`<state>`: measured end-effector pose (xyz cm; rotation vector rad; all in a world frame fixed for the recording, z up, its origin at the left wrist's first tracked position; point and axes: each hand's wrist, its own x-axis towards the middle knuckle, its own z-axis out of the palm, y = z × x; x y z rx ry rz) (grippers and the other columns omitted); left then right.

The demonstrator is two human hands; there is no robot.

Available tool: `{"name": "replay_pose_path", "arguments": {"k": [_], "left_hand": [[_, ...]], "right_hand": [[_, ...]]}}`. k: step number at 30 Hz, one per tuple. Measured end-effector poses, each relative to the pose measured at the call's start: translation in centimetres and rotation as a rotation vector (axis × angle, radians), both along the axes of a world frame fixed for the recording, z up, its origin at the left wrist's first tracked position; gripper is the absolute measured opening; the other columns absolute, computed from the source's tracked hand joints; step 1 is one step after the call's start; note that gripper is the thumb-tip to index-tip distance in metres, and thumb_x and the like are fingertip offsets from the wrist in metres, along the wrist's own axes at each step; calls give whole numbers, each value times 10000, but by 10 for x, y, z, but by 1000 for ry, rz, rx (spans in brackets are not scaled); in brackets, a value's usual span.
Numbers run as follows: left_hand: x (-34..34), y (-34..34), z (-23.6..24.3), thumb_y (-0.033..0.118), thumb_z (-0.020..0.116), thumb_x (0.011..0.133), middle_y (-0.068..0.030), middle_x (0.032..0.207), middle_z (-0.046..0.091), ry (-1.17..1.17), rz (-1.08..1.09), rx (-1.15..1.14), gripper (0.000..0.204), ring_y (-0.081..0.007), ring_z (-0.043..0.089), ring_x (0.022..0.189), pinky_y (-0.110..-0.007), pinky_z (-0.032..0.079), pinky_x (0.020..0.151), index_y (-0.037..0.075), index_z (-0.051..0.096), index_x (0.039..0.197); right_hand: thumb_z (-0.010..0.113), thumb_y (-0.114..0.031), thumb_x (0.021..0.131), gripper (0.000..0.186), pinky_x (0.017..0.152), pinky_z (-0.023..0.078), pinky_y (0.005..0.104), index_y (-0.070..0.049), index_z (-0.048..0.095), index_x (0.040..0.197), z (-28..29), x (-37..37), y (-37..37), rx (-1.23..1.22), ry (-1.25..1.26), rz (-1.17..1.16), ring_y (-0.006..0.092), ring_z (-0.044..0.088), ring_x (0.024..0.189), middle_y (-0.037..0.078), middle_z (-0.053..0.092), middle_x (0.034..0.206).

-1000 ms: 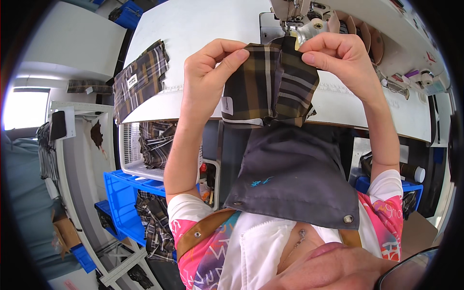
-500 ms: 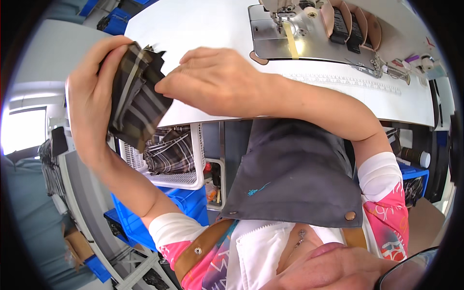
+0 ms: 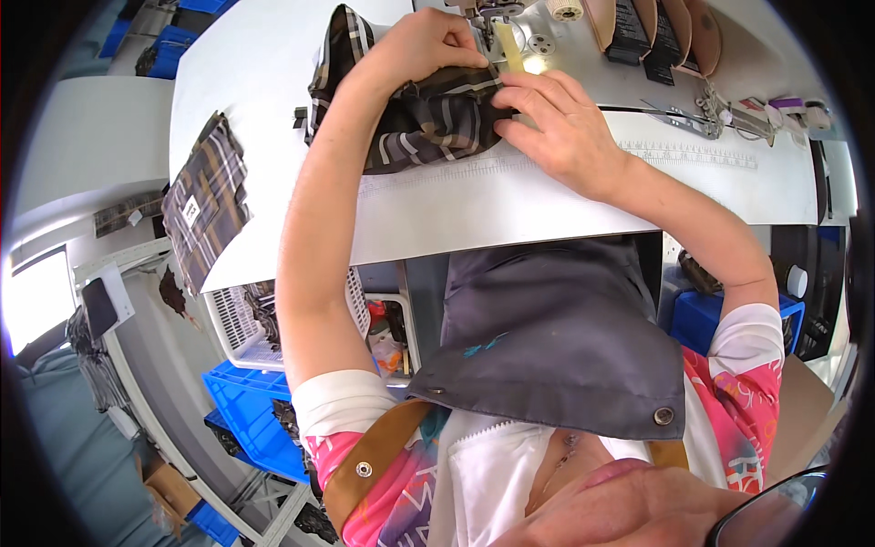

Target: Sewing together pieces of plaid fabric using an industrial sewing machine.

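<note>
Dark plaid fabric (image 3: 428, 123) lies bunched on the white table, its upper right edge right by the needle area of the sewing machine (image 3: 497, 13). My left hand (image 3: 421, 50) is closed on the fabric's upper edge, with thumb and forefinger pinching close to the machine's foot. From the right, my right hand (image 3: 570, 132) holds the fabric's right edge between thumb and fingers. A strip of yellow tape (image 3: 509, 47) runs across the machine's metal plate beside the fingertips. Whether the foot presses on the cloth is hidden.
Another plaid piece (image 3: 208, 205) with a white label hangs over the table's left edge. A clear ruler (image 3: 684, 153), scissors (image 3: 679, 118) and a partitioned holder (image 3: 652, 32) sit at the right. Below the table are a white basket (image 3: 239, 342) and a blue crate (image 3: 251, 415).
Both hands have moved from the left to the machine, and plaid fabric is now held there. A labelled plaid piece now shows at the table's left edge.
</note>
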<state>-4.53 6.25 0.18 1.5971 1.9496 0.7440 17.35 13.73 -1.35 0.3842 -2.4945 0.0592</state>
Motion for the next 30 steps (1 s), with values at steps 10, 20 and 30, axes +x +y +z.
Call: {"name": "replay_pose_path", "arguments": {"k": [10, 20, 30], "left_hand": [[5, 4, 9, 237, 743, 715, 6, 596, 573, 7, 104, -120, 243, -65, 488, 565, -223, 371, 532, 26, 637, 662], [-2, 8, 23, 92, 732, 707, -53, 758, 631, -182, 64, -161, 225, -135, 573, 716, -271, 453, 641, -2, 640, 889], [-18, 20, 12, 130, 815, 625, -105, 1014, 658, -117, 46, 37, 460, -197, 585, 945, -306, 462, 842, 18, 641, 1036]], "right_hand": [[541, -51, 751, 130, 976, 370, 410, -20, 528, 877, -2, -14, 12, -45, -181, 72, 266, 524, 1078, 102, 549, 1033], [562, -70, 732, 138, 929, 392, 361, -37, 541, 865, 1, -14, 10, -80, -209, 32, 232, 519, 1084, 88, 554, 1031], [593, -78, 663, 129, 874, 476, 341, -25, 560, 776, -3, -19, 17, -34, -15, 65, 245, 624, 886, 114, 640, 920]]}}
